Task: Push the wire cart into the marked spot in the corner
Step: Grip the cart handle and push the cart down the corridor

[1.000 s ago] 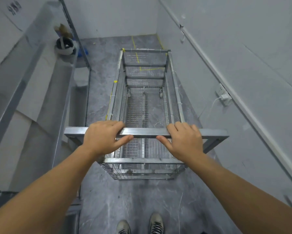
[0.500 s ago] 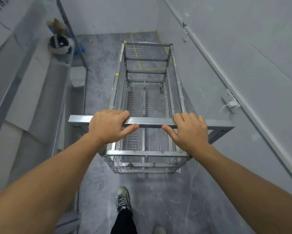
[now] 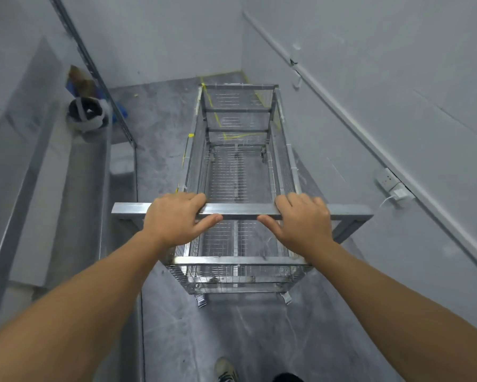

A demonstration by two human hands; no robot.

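Note:
A long metal wire cart stands lengthwise in front of me on the grey floor, its far end near the room's corner. Its flat steel handle bar runs crosswise at the near end. My left hand and my right hand both grip this bar, fingers over the top and thumbs under it. Yellow tape lines mark a spot on the floor in the corner; they show through the cart's mesh and along its left side.
The right wall runs close beside the cart, with a socket and white plug. On the left stands a metal shelf unit carrying a roll of dark straps. My shoe shows at the bottom.
The cart has rolled farther toward the corner and I have stepped forward behind it. Both hands keep the same hold on the handle bar.

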